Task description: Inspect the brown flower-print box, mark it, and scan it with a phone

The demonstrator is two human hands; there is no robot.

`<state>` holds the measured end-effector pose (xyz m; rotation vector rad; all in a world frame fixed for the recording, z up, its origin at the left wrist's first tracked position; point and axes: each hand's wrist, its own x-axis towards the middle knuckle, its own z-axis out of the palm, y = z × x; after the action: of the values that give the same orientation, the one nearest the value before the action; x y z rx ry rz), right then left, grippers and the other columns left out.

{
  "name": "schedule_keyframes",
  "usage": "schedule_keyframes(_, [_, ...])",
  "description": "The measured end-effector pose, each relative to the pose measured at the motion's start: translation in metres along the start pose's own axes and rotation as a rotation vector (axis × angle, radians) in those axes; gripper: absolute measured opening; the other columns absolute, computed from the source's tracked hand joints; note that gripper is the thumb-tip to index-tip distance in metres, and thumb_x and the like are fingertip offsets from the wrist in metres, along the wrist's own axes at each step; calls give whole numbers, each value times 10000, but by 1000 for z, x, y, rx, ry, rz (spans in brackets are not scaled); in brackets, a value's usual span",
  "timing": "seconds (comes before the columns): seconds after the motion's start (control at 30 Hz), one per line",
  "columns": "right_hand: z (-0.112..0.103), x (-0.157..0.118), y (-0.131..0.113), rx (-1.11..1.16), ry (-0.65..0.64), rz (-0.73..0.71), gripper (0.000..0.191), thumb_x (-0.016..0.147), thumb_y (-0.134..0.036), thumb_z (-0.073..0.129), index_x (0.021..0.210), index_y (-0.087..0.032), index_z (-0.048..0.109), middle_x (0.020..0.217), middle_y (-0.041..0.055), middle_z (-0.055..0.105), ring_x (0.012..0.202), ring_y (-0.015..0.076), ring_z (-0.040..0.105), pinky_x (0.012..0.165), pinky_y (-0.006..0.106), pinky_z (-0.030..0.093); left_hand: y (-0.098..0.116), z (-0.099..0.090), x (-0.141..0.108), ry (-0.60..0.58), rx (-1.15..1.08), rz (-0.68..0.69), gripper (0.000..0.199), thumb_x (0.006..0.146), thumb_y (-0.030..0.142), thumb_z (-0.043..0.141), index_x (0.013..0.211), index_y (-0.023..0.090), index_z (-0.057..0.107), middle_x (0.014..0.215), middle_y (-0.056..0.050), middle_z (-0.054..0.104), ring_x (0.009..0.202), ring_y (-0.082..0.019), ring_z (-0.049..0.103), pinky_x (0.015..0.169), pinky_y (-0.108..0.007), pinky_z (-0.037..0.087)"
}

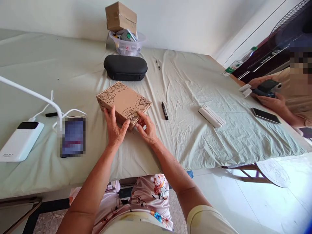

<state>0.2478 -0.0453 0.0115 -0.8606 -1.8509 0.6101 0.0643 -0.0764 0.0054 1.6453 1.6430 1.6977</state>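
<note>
A flat brown cardboard box (124, 99), with black scribbled loops at its corners, sits turned at an angle on the cloth-covered table. My left hand (114, 128) grips its near left side, the index finger reaching over the upper edge and the thumb at the near corner. On the near right side, my right hand (146, 128) holds the box close to that same corner, fingers bent. Part of the box's front is hidden by my hands. To the right of the box lies a black marker (165, 110).
Behind the box are a black zip case (125, 67) and a clear plastic basin (128, 45) topped by a carton (121, 17). A white power bank (21, 141), cables and a phone (73, 136) lie left. Rightward are a white device (212, 116) and another person's hands (270, 100).
</note>
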Motion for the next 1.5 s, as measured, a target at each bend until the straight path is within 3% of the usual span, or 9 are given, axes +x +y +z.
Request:
schedule_keyframes(0.13, [2, 1, 4, -4, 21, -12, 542, 1030, -417, 587, 1558, -304, 535, 962, 37, 660, 763, 156, 604, 675, 307, 602, 2, 3, -5, -50, 37, 56, 996, 828, 737, 765, 1647, 290, 417, 1812, -179, 120, 1696, -442, 115, 1340, -656, 212])
schedule_keyframes(0.37, [7, 2, 12, -43, 30, -21, 594, 1002, -303, 567, 1591, -308, 497, 959, 30, 661, 729, 145, 586, 669, 296, 593, 2, 11, -6, 10, 119, 117, 833, 872, 710, 734, 1532, 227, 573, 1778, -210, 209, 1663, -434, 241, 1327, -599, 281])
schedule_keyframes(0.63, [2, -1, 6, -72, 0, -85, 642, 969, -284, 616, 1594, -331, 479, 1082, 61, 672, 818, 171, 628, 774, 354, 639, 5, 11, -6, 71, 239, 165, 832, 814, 712, 793, 1473, 228, 638, 1762, -233, 249, 1664, -477, 196, 1323, -661, 202])
schedule_keyframes(0.77, [4, -2, 6, 1, 19, -109, 632, 996, -282, 584, 1611, -328, 447, 1029, 39, 666, 770, 150, 616, 725, 325, 620, 8, 12, -9, 57, 211, 176, 786, 876, 664, 760, 1502, 215, 602, 1770, -234, 231, 1652, -444, 267, 1308, -604, 307])
schedule_keyframes(0.9, [6, -3, 9, 35, 134, -55, 593, 1012, -265, 555, 1593, -322, 449, 980, 9, 668, 698, 116, 584, 683, 289, 578, 10, 11, -12, 54, 213, 222, 710, 954, 617, 689, 1505, 182, 584, 1728, -245, 319, 1628, -406, 342, 1300, -559, 355])
schedule_keyframes(1.03, [-2, -1, 12, 10, 340, 50, 493, 1013, -289, 557, 1505, -310, 522, 930, -8, 645, 749, 122, 609, 687, 270, 554, 11, 9, -13, 55, 211, 240, 624, 996, 562, 651, 1482, 172, 603, 1673, -234, 421, 1591, -370, 414, 1304, -533, 367])
schedule_keyframes(1.2, [-16, 3, 21, -27, 479, 300, 439, 969, -353, 601, 1401, -279, 585, 1131, 61, 667, 898, 159, 671, 715, 291, 565, 10, 3, -12, 36, 145, 208, 500, 1039, 487, 604, 1439, 190, 647, 1615, -205, 513, 1515, -316, 522, 1263, -481, 443])
schedule_keyframes(1.37, [-19, 5, 24, 15, 337, 379, 329, 972, -441, 573, 1191, -216, 673, 1063, 88, 698, 951, 207, 682, 808, 348, 576, 7, 0, -9, 26, 56, 177, 447, 1073, 424, 550, 1456, 212, 639, 1573, -177, 585, 1476, -261, 573, 1219, -418, 497])
schedule_keyframes(1.5, [-19, 5, 17, 87, 228, 376, 331, 952, -501, 609, 1107, -214, 664, 1028, 73, 699, 890, 187, 678, 738, 317, 552, 6, -1, -6, 87, 34, 118, 436, 1102, 405, 474, 1465, 218, 629, 1545, -154, 623, 1476, -236, 570, 1248, -401, 452])
